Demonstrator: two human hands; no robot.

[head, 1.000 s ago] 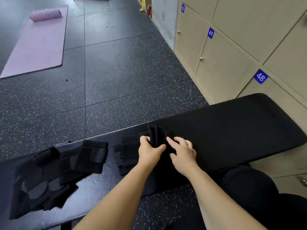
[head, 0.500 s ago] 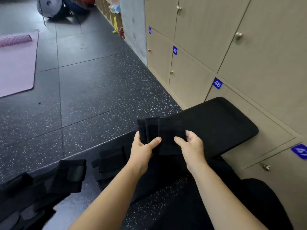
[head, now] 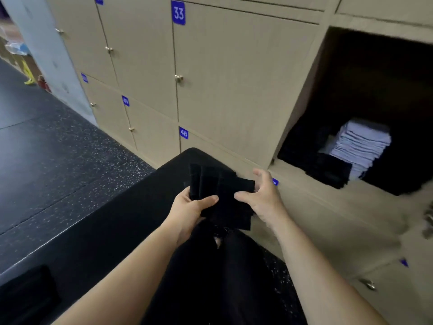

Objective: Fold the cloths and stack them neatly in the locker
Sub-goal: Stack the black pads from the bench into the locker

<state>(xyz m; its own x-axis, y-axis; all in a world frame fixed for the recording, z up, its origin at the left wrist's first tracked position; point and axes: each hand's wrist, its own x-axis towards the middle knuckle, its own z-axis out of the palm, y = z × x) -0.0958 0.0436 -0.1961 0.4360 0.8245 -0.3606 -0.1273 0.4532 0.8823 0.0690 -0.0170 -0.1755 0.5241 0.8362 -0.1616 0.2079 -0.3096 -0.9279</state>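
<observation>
A small stack of folded black cloths (head: 222,191) is held in the air above the end of the black padded bench (head: 117,221). My left hand (head: 189,207) grips its left side with the thumb lying on top. My right hand (head: 264,198) holds the right edge, fingers loosely curled round it. To the right, an open locker (head: 302,109) stands at about hand height. Inside are a pile of folded pale cloths (head: 360,144) and folded black cloths (head: 328,170) in front of it.
Closed beige locker doors (head: 234,78) with blue number tags fill the wall ahead. The dark speckled floor (head: 58,148) lies to the left. More black cloth (head: 25,294) lies on the bench at the bottom left. My dark-clothed legs are below my arms.
Both hands lifted the folded black cloths off the bench and carried them right. My view swung right and up, bringing the open locker into sight.
</observation>
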